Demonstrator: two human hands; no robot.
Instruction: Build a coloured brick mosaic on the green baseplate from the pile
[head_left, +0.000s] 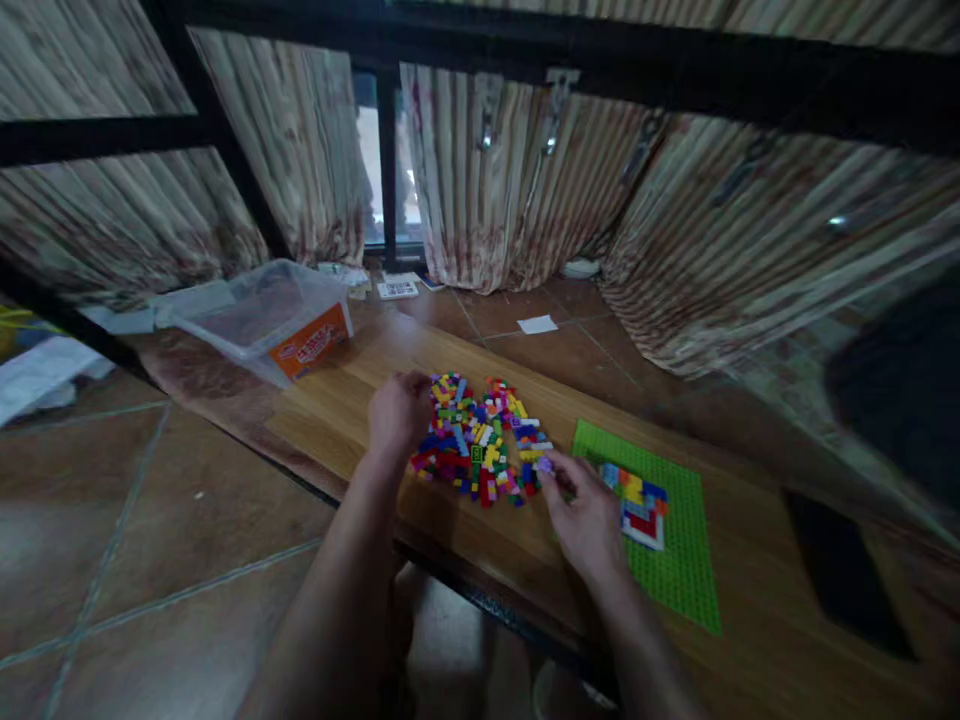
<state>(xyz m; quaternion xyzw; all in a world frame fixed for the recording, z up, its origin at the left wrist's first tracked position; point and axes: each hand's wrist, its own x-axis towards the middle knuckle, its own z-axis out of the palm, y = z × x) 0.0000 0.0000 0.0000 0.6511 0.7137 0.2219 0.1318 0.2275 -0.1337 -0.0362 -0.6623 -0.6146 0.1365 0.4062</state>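
Note:
A heap of small colourful toy building bricks [480,435] lies spread on the wooden table. My left hand [401,410] is at the left edge of the heap with its fingers curled in; what they hold, if anything, is hidden. Between thumb and fingers, my right hand [589,505] pinches a small purple brick [545,464] at the heap's right side. Just right of that hand lies a green baseplate [686,530]. On it sits a flat patch of joined bricks [641,510] in blue, yellow, orange, red and white, partly covered by the hand.
A clear plastic bin [255,310] with an orange label stands at the table's far left end. A dark flat object [847,570] lies on the right part of the wooden table [502,560]. Beyond are a white paper [537,324] on the tiled floor and striped curtains [480,190].

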